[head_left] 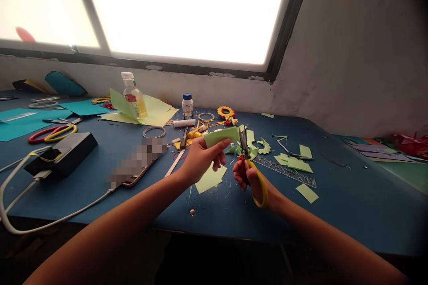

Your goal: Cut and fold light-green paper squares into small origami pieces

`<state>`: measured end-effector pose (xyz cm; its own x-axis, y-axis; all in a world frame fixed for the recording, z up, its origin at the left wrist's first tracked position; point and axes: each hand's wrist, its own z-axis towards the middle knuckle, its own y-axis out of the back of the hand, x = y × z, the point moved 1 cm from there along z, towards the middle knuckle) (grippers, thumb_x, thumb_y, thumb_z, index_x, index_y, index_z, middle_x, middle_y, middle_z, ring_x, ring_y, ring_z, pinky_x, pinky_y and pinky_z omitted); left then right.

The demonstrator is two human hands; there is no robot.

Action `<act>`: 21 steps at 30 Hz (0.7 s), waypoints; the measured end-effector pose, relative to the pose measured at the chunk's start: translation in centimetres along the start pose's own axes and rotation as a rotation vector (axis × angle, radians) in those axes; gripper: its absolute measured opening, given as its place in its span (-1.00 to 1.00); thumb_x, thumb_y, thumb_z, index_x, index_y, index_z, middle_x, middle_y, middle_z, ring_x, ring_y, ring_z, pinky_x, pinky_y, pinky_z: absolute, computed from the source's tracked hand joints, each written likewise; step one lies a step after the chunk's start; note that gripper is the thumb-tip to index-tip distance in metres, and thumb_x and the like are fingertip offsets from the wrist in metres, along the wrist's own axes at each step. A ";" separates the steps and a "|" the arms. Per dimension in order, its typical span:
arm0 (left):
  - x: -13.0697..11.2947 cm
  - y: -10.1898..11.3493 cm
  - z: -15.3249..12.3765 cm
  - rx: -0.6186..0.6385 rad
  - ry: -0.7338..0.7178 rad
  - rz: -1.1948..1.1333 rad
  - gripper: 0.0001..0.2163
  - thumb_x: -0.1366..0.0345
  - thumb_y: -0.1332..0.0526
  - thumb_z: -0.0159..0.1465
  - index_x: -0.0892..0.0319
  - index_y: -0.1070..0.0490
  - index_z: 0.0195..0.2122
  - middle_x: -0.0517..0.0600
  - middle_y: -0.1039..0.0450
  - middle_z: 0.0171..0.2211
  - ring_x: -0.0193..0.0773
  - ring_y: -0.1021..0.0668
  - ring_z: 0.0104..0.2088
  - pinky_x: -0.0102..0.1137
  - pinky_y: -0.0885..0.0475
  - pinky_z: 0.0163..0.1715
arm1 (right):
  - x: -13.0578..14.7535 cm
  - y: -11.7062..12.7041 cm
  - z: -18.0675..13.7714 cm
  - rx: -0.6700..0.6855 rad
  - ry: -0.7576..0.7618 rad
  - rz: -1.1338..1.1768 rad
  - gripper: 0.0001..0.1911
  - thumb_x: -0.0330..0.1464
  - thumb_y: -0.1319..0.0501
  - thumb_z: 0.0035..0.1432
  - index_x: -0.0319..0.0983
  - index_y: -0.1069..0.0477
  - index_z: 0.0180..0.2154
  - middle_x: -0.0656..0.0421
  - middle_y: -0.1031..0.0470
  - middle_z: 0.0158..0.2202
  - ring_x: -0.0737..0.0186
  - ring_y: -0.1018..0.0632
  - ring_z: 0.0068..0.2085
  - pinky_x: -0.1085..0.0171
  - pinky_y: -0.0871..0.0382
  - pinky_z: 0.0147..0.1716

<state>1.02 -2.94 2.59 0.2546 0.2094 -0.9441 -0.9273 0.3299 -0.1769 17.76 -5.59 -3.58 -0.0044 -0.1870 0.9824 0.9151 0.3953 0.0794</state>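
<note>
My left hand (200,158) is closed on a folded strip of light green paper (222,135), held above the blue table (351,205). My right hand (249,177) grips a pair of scissors (251,164) with red and yellow handles. Their blades point up and meet the right end of the green strip. Green paper offcuts (294,163) and a larger green piece (210,179) lie on the table under and to the right of my hands.
A clear ruler (287,172) lies right of my hands. Behind are a glue bottle (187,106), a liquid bottle (133,94), green and yellow sheets (154,111), tape rings and a paper flower (226,112). Left: a phone (135,164), black box with cable (62,153), second scissors (53,132).
</note>
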 end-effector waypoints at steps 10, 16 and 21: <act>-0.5 0.1 -0.3 0.136 -0.052 -0.089 -0.61 0.22 -0.35 0.08 0.10 -0.47 -0.04 0.09 -0.41 0.00 -0.18 -0.56 -0.22 -0.46 -0.55 -0.44 | 0.3 0.1 0.1 -0.008 -0.013 0.022 -0.27 0.33 0.01 -0.14 -0.19 -0.23 -0.29 0.29 -0.16 -0.51 0.37 -0.17 -0.54 0.34 -0.13 -0.55; -1.0 0.6 0.1 0.044 -0.193 0.171 -0.77 0.30 -0.36 0.06 0.20 -0.55 -0.24 0.04 -0.50 -0.23 -0.32 -0.54 -0.40 -0.49 -0.54 -0.52 | 0.3 0.6 -0.2 0.011 -0.024 -0.056 -0.31 0.29 0.02 -0.07 -0.18 -0.22 -0.27 0.29 -0.15 -0.49 0.36 -0.16 -0.52 0.33 -0.13 -0.54; -1.6 0.8 0.2 0.058 -0.265 0.258 -0.83 0.31 -0.34 0.07 0.19 -0.56 -0.28 0.01 -0.49 -0.25 -0.36 -0.52 -0.42 -0.51 -0.53 -0.53 | 0.5 1.0 -0.5 0.056 -0.044 -0.183 -0.34 0.27 0.06 -0.01 -0.17 -0.22 -0.25 0.28 -0.14 -0.49 0.33 -0.16 -0.51 0.32 -0.09 -0.54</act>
<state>-0.10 -2.78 4.05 0.0832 0.5208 -0.8496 -0.9552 0.2848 0.0810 18.90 -5.69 -3.10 -0.1872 -0.2215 0.9570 0.8738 0.4076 0.2653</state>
